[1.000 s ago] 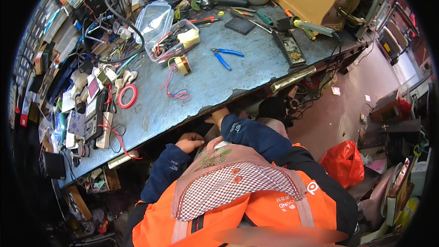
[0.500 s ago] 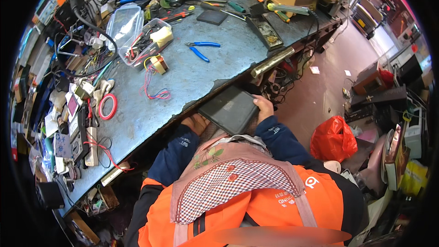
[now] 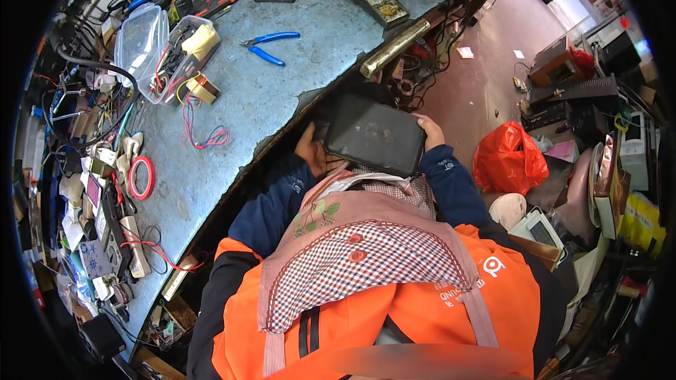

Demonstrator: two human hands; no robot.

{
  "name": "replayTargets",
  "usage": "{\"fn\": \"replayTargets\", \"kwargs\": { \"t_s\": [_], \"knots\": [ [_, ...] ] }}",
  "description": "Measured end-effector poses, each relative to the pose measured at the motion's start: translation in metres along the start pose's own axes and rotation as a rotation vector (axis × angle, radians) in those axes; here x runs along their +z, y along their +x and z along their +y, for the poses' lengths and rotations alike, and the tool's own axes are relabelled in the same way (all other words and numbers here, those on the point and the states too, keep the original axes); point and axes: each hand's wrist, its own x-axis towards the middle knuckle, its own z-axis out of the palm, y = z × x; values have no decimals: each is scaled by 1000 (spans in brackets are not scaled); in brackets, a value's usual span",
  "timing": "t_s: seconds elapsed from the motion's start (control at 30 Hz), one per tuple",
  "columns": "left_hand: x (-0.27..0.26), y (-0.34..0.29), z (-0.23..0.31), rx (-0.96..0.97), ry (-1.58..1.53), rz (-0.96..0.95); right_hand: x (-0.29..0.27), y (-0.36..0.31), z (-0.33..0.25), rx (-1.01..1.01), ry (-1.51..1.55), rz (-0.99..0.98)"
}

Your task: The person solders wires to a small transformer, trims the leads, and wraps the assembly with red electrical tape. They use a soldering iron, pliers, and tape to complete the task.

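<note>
I hold a dark, flat rectangular device (image 3: 373,134) with rounded corners in both hands, just below the edge of the blue-grey workbench (image 3: 282,98). My left hand (image 3: 310,151) grips its left end. On the far right end sits my right hand (image 3: 429,130), fingers curled over the edge. The device is tilted, its broad dusty face toward me. My dark blue sleeves, an orange vest and a checked apron fill the lower middle of the view.
On the bench lie blue-handled pliers (image 3: 267,46), clear plastic boxes (image 3: 165,53) with parts, red and blue wires (image 3: 201,130), a red tape ring (image 3: 141,177) and several small parts at the left. A red plastic bag (image 3: 510,162) and stacked equipment crowd the floor at right.
The dark device has come out from under the bench and now sits higher and closer to me, held at both ends. My head has leaned further over it.
</note>
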Motion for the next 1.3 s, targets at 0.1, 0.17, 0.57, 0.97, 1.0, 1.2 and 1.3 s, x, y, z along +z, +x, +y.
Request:
{"fn": "replayTargets", "kwargs": {
  "t_s": [0.1,0.17,0.57,0.97,1.0,1.2,1.3],
  "knots": [
    [6,23,2,51,87,113,11,-1,10,-105,-227,171],
    [8,32,7,88,100,187,25,-4,7,-110,-164,209],
    [22,-32,10,258,557,-204,29,-76,-81,-33,-280,-236],
    [31,-42,6,333,608,-67,69,-15,-61,-586,-1157,-250],
    [40,-48,6,316,603,-61,76,-16,-60,-627,-1219,-263],
    [49,-57,6,288,634,-30,101,-27,-50,-611,-1415,-402],
    [42,-54,5,306,675,-21,89,-16,-52,-509,-1356,-406]
  ]
}}
